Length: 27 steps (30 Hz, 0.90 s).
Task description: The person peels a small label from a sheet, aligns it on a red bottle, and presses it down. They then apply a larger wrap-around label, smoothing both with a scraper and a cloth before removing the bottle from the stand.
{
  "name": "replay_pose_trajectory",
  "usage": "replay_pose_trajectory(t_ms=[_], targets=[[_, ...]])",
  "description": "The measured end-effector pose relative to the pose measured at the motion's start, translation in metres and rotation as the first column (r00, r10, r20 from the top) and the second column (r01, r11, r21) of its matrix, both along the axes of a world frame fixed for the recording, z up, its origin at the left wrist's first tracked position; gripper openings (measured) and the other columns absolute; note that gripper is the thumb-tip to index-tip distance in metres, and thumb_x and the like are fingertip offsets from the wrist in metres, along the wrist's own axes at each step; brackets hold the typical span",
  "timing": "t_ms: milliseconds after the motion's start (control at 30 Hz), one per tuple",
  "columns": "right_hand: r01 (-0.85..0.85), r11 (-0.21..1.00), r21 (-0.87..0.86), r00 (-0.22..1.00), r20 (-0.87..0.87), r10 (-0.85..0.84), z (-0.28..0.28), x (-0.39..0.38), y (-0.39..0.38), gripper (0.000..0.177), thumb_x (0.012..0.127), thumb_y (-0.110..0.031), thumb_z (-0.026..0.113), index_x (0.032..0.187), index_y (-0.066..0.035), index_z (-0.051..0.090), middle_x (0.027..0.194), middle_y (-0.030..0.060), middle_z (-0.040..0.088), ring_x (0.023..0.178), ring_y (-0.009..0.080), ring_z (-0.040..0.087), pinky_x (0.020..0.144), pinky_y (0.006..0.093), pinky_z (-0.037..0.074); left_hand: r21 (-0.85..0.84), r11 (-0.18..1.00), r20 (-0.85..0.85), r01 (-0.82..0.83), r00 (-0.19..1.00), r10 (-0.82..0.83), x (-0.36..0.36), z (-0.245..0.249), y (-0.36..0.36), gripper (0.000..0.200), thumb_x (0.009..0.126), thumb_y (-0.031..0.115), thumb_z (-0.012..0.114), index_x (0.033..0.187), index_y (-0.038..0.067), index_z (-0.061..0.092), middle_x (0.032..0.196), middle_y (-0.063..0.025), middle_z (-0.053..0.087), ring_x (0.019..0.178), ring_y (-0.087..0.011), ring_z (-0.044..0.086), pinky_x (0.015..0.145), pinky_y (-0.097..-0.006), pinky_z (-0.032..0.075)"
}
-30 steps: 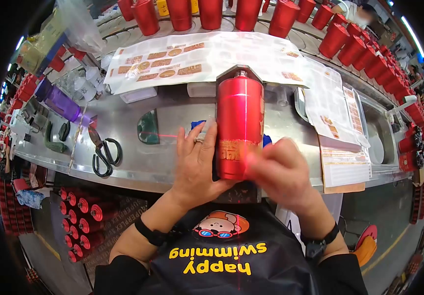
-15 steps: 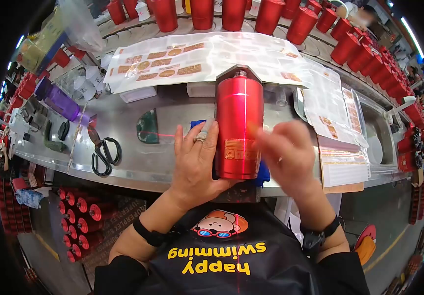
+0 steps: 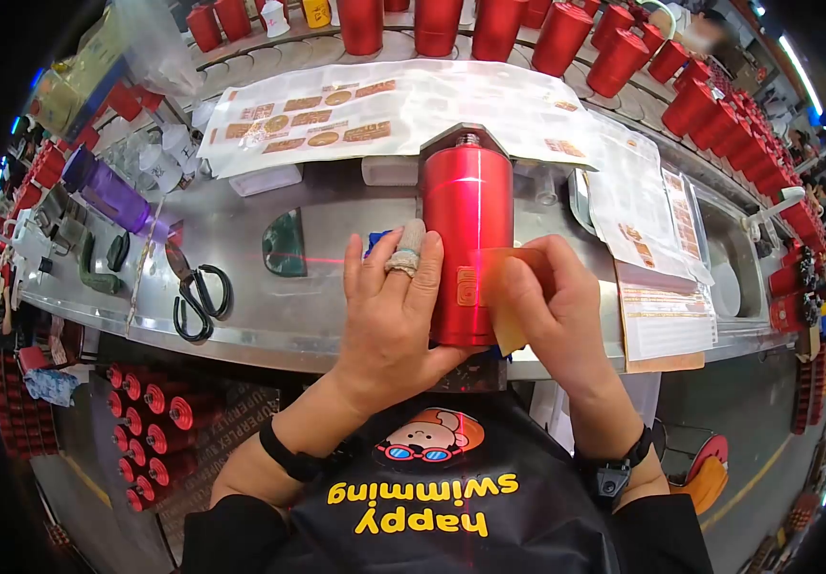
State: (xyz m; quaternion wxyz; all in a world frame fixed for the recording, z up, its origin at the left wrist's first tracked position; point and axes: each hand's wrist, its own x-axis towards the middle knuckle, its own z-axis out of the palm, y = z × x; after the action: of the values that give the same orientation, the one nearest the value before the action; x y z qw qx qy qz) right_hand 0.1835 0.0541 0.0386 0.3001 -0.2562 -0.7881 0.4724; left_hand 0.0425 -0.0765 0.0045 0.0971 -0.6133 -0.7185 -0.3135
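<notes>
A red metallic bottle (image 3: 468,210) with a threaded neck lies on a cradle at the bench edge, its neck pointing away from me. My left hand (image 3: 389,311) grips its left side, thumb by the base; one finger wears a pale finger cot and a ring. A small gold square pattern (image 3: 467,286) sits on the lower part of the bottle. At the bottle's right side, my right hand (image 3: 555,311) pinches a translucent yellowish film (image 3: 509,325) between thumb and fingers. The film covers part of the bottle's lower right. Thin red laser lines cross the bottle.
Sheets of gold-brown labels (image 3: 327,115) lie behind the bottle, with more label sheets (image 3: 628,191) at right. Scissors (image 3: 200,292), a dark green scraper (image 3: 285,244) and a purple bottle (image 3: 111,196) are on the left. Red bottles (image 3: 437,24) line a conveyor; a sink (image 3: 738,249) is far right.
My right hand, blurred before, has come slightly down and in, and the film now shows in its pinch. Less of the gold pattern is visible. Bottles on the conveyor have shifted.
</notes>
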Motion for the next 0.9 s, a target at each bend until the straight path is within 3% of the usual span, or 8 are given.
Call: replay_pose_trajectory(t_ms=[167,267,333,467,567,667,800,900], targets=[[-0.027,0.924,0.381,0.990,0.139,-0.028,0.009,-0.019,-0.008,0.011,0.094,-0.009,0.063,0.095,0.001,0.059,0.069,0.0071,0.063,0.064,0.0097,0.058,0.057,0.0280,0.047,0.046,0.999,0.012,-0.010,1.000,0.010,0.000,-0.005,0.001,0.106,0.065,0.046,0.086,0.146,-0.007,0.040,0.134,-0.0254,0.055,0.131,-0.0446,0.044,0.116,-0.0612,0.018],[-0.107,0.973,0.202,0.993,0.078,0.093,0.016,-0.013,-0.005,0.011,0.096,-0.010,0.062,0.097,0.000,0.059,0.074,0.0049,0.065,0.067,0.0081,0.058,0.058,0.0272,0.046,0.088,0.996,0.066,0.015,0.998,-0.021,-0.002,-0.013,0.002,0.103,0.069,0.046,0.083,0.145,-0.008,0.039,0.133,-0.0288,0.053,0.130,-0.0451,0.042,0.113,-0.0640,0.020],[-0.013,0.995,-0.100,0.999,-0.033,0.009,0.017,-0.001,0.001,0.009,0.098,-0.010,0.060,0.099,-0.001,0.059,0.081,0.0012,0.066,0.070,0.0055,0.056,0.059,0.0245,0.044,0.102,0.994,0.161,0.037,0.986,-0.053,-0.006,-0.019,0.001,0.106,0.068,0.047,0.083,0.145,-0.008,0.037,0.135,-0.0280,0.052,0.131,-0.0452,0.041,0.114,-0.0633,0.019],[0.072,0.981,-0.180,0.989,-0.114,-0.093,-0.003,0.022,0.012,0.011,0.099,-0.011,0.060,0.098,0.000,0.057,0.081,-0.0003,0.063,0.071,0.0027,0.054,0.063,0.0204,0.044,0.137,0.987,0.391,0.086,0.911,-0.133,-0.009,-0.031,0.004,0.106,0.066,0.047,0.084,0.146,-0.005,0.039,0.140,-0.0253,0.049,0.135,-0.0447,0.039,0.115,-0.0627,0.018],[0.047,0.972,-0.229,0.990,-0.122,-0.076,-0.010,0.021,0.004,0.013,0.100,-0.012,0.061,0.099,-0.001,0.056,0.080,-0.0019,0.061,0.071,0.0023,0.051,0.063,0.0195,0.042,0.132,0.988,0.099,0.078,0.991,-0.092,0.003,-0.004,-0.007,0.089,0.070,0.042,0.081,0.142,0.002,0.048,0.135,-0.0191,0.057,0.138,-0.0382,0.040,0.117,-0.0626,0.016],[0.024,0.971,-0.240,0.989,-0.138,-0.058,-0.020,0.020,0.006,0.014,0.100,-0.013,0.061,0.100,0.000,0.056,0.081,-0.0011,0.062,0.072,0.0023,0.052,0.063,0.0197,0.042,0.099,0.940,-0.211,0.327,0.930,-0.301,0.018,-0.008,-0.002,0.080,0.069,0.037,0.082,0.139,0.008,0.054,0.130,-0.0120,0.063,0.140,-0.0324,0.040,0.118,-0.0629,0.011],[0.019,0.975,-0.223,0.989,-0.142,-0.052,-0.021,0.018,0.007,0.014,0.100,-0.014,0.061,0.101,0.000,0.056,0.081,0.0001,0.063,0.073,0.0023,0.053,0.063,0.0204,0.044,0.173,0.974,-0.186,0.147,0.976,-0.114,0.011,-0.015,0.004,0.057,0.079,0.028,0.074,0.133,0.014,0.062,0.121,-0.0059,0.068,0.135,-0.0281,0.048,0.119,-0.0614,0.014],[0.022,0.971,-0.237,0.992,-0.114,-0.051,-0.023,0.019,0.009,0.014,0.100,-0.013,0.061,0.101,0.000,0.057,0.081,0.0011,0.063,0.074,0.0030,0.054,0.064,0.0216,0.045,0.175,0.980,-0.143,0.093,0.987,-0.068,0.010,-0.021,-0.002,0.063,0.077,0.026,0.077,0.136,0.011,0.059,0.128,-0.0100,0.066,0.133,-0.0314,0.051,0.118,-0.0614,0.015]])
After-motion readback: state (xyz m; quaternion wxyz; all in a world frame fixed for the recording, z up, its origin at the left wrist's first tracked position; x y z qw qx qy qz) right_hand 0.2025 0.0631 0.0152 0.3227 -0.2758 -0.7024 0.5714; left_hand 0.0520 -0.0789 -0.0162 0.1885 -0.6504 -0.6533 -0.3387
